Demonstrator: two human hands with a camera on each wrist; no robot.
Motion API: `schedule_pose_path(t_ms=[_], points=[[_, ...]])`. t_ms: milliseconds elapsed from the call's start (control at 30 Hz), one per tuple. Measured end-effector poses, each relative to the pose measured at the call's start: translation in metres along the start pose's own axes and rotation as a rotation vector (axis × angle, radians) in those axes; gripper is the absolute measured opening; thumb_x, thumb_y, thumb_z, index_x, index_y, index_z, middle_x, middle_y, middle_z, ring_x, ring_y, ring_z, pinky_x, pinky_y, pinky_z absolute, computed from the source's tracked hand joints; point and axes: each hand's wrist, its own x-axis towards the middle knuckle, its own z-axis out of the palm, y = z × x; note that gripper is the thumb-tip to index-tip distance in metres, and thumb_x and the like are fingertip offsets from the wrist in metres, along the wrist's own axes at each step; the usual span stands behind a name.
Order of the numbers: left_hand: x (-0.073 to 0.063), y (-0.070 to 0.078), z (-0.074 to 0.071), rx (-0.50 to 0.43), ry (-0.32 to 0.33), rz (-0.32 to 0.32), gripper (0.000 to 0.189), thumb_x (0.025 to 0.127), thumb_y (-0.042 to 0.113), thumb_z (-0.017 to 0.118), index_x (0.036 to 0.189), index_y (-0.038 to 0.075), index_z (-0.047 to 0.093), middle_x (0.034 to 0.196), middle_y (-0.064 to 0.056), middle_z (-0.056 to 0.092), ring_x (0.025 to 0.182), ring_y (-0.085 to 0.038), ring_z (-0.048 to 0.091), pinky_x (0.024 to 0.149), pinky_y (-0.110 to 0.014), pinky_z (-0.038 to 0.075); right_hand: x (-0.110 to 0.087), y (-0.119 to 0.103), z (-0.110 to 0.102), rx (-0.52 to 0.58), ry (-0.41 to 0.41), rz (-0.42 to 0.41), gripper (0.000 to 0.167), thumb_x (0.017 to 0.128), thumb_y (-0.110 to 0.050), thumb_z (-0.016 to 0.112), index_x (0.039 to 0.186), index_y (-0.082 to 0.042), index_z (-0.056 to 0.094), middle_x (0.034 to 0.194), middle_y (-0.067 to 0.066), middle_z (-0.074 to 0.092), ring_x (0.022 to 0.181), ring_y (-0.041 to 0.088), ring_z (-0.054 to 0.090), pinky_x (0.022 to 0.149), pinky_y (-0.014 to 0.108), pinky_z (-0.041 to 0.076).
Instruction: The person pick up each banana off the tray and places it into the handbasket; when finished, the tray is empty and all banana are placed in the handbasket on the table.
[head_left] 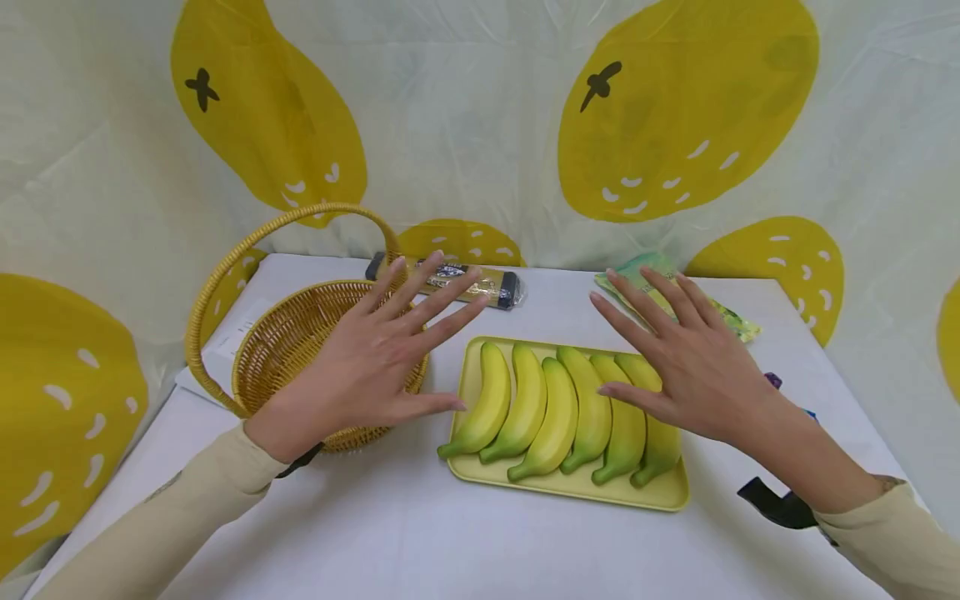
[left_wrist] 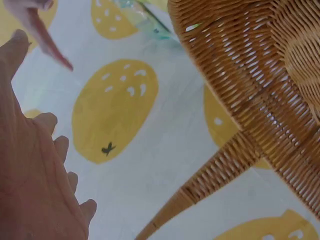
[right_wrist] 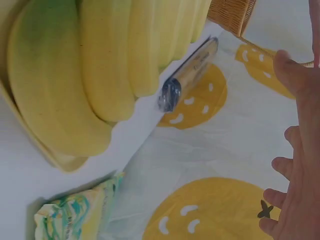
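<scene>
Both hands hover above the table with fingers spread, and neither holds anything. My left hand [head_left: 375, 358] is over the right side of a wicker basket [head_left: 277, 333] with a tall arched handle, hiding part of its rim. In the left wrist view the basket's woven side [left_wrist: 235, 65] fills the upper right. My right hand [head_left: 690, 375] is above the right end of a yellow tray [head_left: 570, 493]. Several bananas [head_left: 555, 417] lie side by side in that tray, green at their lower tips. The right wrist view shows the bananas [right_wrist: 50, 80] close up.
Behind the tray lies a clear-wrapped pack [head_left: 480, 287] with dark ends. A green and yellow packet [head_left: 637, 271] is at the back right, partly behind the right hand. Small purple and blue items show beside the right wrist. A fruit-patterned cloth [head_left: 465, 125] hangs behind the table.
</scene>
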Motion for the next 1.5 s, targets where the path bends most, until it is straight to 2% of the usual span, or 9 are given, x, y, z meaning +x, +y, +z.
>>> schedule_pose_path(t_ms=[167,367,533,633,867,1033,1267,1400,1500], points=[[-0.012,0.000,-0.015,0.010,-0.014,-0.052,0.094,0.095,0.059,0.067,0.170,0.019,0.027,0.177,-0.005,0.010,0.160,-0.037,0.004,0.126,-0.061,0.005,-0.016,0.003,0.001,0.009,0.019,0.048,0.089,0.101,-0.076,0.037,0.167,-0.017,0.034,0.170,0.013,0.031,0.157,0.042,0.019,0.127,0.058,0.011],[-0.028,-0.003,-0.034,0.010,0.003,-0.130,0.100,0.089,0.034,0.083,0.170,0.023,0.026,0.177,-0.005,0.011,0.160,-0.037,0.004,0.126,-0.062,0.006,-0.029,0.005,0.004,0.007,0.004,0.085,0.088,0.101,-0.074,0.038,0.167,-0.017,0.034,0.170,0.011,0.031,0.152,0.044,0.029,0.120,0.063,0.025],[-0.037,-0.005,-0.050,0.000,0.155,-0.163,0.081,0.091,0.030,0.074,0.164,0.020,0.040,0.171,-0.011,0.028,0.155,-0.046,0.020,0.124,-0.065,0.015,-0.039,0.008,0.008,0.023,-0.002,0.126,0.085,0.102,-0.072,0.040,0.167,-0.018,0.035,0.168,0.012,0.035,0.142,0.047,0.040,0.106,0.069,0.038],[-0.040,-0.004,-0.055,0.012,0.256,-0.166,0.060,0.101,0.034,0.060,0.158,0.016,0.049,0.164,-0.018,0.039,0.146,-0.053,0.032,0.120,-0.066,0.022,-0.044,0.010,0.013,0.042,-0.008,0.151,0.082,0.101,-0.064,0.051,0.167,-0.019,0.034,0.163,0.015,0.040,0.134,0.048,0.046,0.100,0.069,0.042],[-0.048,-0.002,-0.058,0.053,0.443,-0.223,0.049,0.104,0.034,0.052,0.146,0.010,0.060,0.152,-0.023,0.051,0.130,-0.055,0.044,0.112,-0.064,0.034,-0.055,0.010,0.030,0.086,-0.069,0.180,0.087,0.097,-0.046,0.070,0.169,-0.018,0.031,0.159,0.020,0.043,0.133,0.050,0.047,0.104,0.072,0.041],[-0.058,-0.005,-0.059,0.113,0.581,-0.335,0.051,0.099,0.034,0.057,0.143,0.009,0.063,0.152,-0.020,0.053,0.132,-0.053,0.045,0.113,-0.062,0.034,-0.060,0.009,0.035,0.098,-0.075,0.209,0.090,0.092,-0.039,0.077,0.167,-0.015,0.033,0.155,0.023,0.046,0.128,0.052,0.050,0.100,0.071,0.044],[-0.074,-0.003,-0.065,0.122,0.636,-0.554,0.057,0.098,0.041,0.058,0.143,0.007,0.063,0.148,-0.020,0.056,0.118,-0.055,0.052,0.098,-0.063,0.043,-0.067,0.006,0.039,0.138,-0.090,0.283,0.084,0.092,-0.032,0.080,0.163,-0.011,0.041,0.149,0.024,0.051,0.125,0.052,0.053,0.095,0.070,0.048],[-0.080,-0.002,-0.070,0.144,0.645,-0.682,0.057,0.096,0.041,0.059,0.143,0.010,0.064,0.141,-0.018,0.062,0.103,-0.048,0.060,0.074,-0.062,0.052,-0.072,0.003,0.043,0.154,-0.111,0.335,0.078,0.093,-0.030,0.078,0.161,-0.012,0.045,0.147,0.022,0.054,0.123,0.050,0.055,0.089,0.069,0.052],[-0.086,-0.004,-0.073,0.164,0.621,-0.729,0.059,0.095,0.042,0.058,0.145,0.012,0.064,0.133,-0.021,0.064,0.090,-0.043,0.061,0.053,-0.058,0.043,-0.077,0.000,0.048,0.165,-0.129,0.352,0.074,0.095,-0.028,0.076,0.160,-0.012,0.046,0.144,0.020,0.055,0.121,0.048,0.057,0.083,0.065,0.056]])
